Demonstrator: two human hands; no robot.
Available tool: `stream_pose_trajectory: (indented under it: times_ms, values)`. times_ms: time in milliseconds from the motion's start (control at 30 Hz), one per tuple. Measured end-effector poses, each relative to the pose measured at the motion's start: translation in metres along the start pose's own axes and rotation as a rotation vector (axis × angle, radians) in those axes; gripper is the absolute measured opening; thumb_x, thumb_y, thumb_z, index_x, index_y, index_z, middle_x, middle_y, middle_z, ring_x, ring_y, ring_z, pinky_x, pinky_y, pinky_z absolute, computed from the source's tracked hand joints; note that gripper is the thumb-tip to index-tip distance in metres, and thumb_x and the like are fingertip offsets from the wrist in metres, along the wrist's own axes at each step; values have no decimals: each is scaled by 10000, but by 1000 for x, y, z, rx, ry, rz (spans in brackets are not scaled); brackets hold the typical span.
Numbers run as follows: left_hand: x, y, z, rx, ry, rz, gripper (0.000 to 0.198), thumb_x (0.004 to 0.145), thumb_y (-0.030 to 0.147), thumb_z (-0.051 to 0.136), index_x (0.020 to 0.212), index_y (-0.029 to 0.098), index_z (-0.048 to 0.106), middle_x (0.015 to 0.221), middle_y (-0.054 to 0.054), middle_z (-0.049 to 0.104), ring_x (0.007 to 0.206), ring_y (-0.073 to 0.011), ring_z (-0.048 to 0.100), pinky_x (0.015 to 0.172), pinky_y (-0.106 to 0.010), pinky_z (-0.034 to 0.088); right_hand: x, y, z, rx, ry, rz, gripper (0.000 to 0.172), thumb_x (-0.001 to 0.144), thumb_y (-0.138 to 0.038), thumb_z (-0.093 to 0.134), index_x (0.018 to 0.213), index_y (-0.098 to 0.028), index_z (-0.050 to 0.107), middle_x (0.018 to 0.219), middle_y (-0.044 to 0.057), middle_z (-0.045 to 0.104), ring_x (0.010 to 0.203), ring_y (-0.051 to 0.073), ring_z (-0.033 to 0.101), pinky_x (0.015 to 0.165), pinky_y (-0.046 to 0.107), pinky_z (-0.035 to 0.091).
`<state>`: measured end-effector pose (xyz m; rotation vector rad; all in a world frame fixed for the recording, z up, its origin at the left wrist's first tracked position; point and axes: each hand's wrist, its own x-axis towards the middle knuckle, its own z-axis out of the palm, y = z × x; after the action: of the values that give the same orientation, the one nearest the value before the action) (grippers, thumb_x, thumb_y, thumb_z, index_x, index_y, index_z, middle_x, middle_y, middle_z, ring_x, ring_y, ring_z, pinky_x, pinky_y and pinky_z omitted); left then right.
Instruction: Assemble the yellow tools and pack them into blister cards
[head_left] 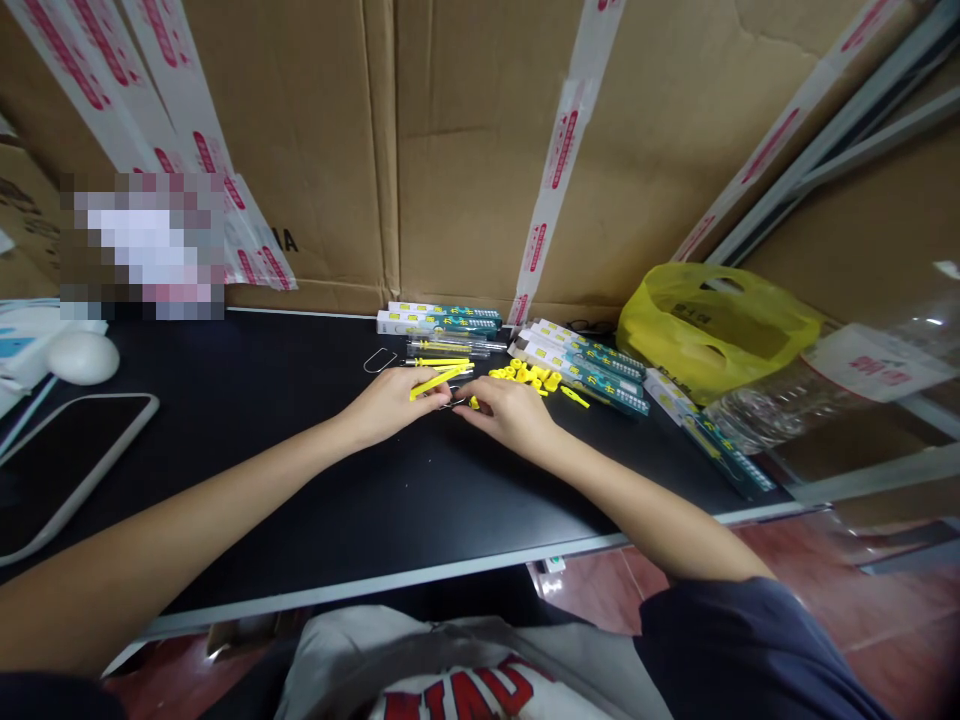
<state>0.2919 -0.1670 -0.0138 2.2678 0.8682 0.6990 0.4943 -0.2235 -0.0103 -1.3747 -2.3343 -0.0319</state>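
Note:
My left hand [394, 403] has its fingers closed around a slim yellow plastic stick [437, 381]. Fingertip to fingertip with it, my right hand [517, 410] pinches at a small metal wire piece [448, 404] between the hands; a bit of yellow shows by its fingers, too small to name. Just beyond the right hand lies a pile of small yellow plastic parts [529, 374]. Clear plastic tubes [454, 346] with yellow pieces inside lie behind the left hand. A bent wire loop [380, 360] rests on the black table to their left.
Printed narrow boxes [439, 320] lie at the back, with more boxes [581, 365] to the right. A yellow plastic bag [720, 320] and a clear bottle [825, 385] stand at the right end. A phone [75, 470] lies left. Large cardboard [465, 150] walls the back.

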Motion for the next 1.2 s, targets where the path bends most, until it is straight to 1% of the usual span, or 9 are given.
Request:
stream_pose_trajectory:
  times_ms: [133,267,367,500,633,833,967,1067,1200]
  values:
    - [-1,2,2,-105,11,-37,246,829,388,557,852,174,675,826,-19,673,781,-177,592,714,-270,423,1,-2,3,329,3,112,116,831,-283,653,813,-168,653,592,-51,460,528,77,399,537,207,288]
    - [-1,-1,6,-145,-8,-61,216,805,377,593,829,176,669,818,-17,661,788,-178,583,718,-276,418,1,-1,10,613,-35,201,229,803,-363,671,729,-159,598,558,-79,311,509,68,276,502,213,227]
    - [-1,-2,10,-240,12,-41,214,830,380,574,827,170,616,770,-4,626,740,-148,562,699,-260,417,3,0,12,860,-108,233,321,790,-450,668,720,-165,538,536,-89,327,491,60,245,475,212,197]
    - [-2,-2,14,-388,4,-59,292,927,428,413,853,171,530,718,13,577,565,-88,462,577,-224,390,7,2,12,1102,-100,233,337,796,-449,658,784,-199,433,599,-75,482,501,58,405,477,185,330]
    - [-3,-1,16,-340,5,-81,306,941,395,374,831,158,533,740,-1,570,533,-72,446,540,-212,393,8,8,14,1162,-74,320,316,799,-399,645,810,-224,382,555,-84,566,443,71,494,398,163,384]
    - [-5,0,19,-346,-69,-182,239,906,395,418,905,179,520,724,13,535,500,-81,497,388,-177,380,9,16,19,1230,-73,356,284,781,-352,661,779,-208,416,646,-31,670,578,111,646,548,244,547]
    - [-5,2,18,-364,-47,-219,211,891,325,429,1054,205,484,638,57,465,456,-80,470,347,-157,361,9,19,16,1172,-72,319,264,800,-369,655,762,-193,462,698,-5,676,643,116,659,599,250,543]
    - [-5,4,15,-354,-117,-261,293,879,291,425,1153,206,478,586,70,456,433,-85,456,355,-164,361,9,21,12,1064,-82,249,261,815,-382,651,762,-186,488,740,15,675,663,115,641,627,255,529]
    - [-5,3,13,-319,-195,-254,215,874,277,404,1006,180,544,575,57,486,443,-80,450,421,-184,366,8,22,10,927,-111,177,235,839,-362,627,757,-181,501,743,16,645,652,118,599,633,264,498]
